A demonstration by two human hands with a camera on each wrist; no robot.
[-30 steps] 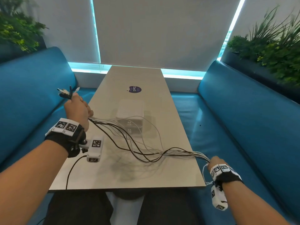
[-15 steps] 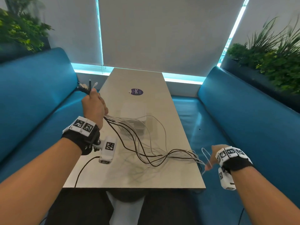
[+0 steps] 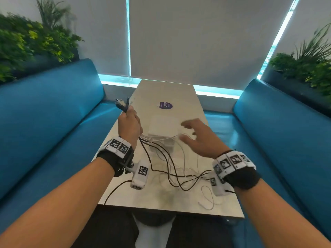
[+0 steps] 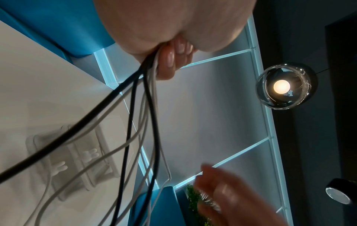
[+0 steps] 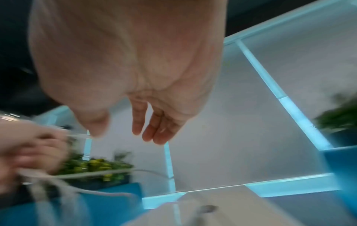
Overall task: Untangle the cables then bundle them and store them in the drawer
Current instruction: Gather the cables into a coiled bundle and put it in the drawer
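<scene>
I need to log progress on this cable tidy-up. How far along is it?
Done: the left hand grips the cables together at their plug ends, so they look gathered at one end. In hand: the right hand reaches open toward the strands near that grip, holding nothing. Left: the loose lengths sprawl and cross on the table, not coiled or bundled, and the white drawer unit holds no cables yet.

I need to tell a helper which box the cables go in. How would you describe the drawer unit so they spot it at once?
Look at the long pale table between the two blue benches. Midway along it, just beyond the left hand gripping the cables, sits a small white drawer unit. It is the only box there; the purple sticker beyond it lies flat.
</scene>
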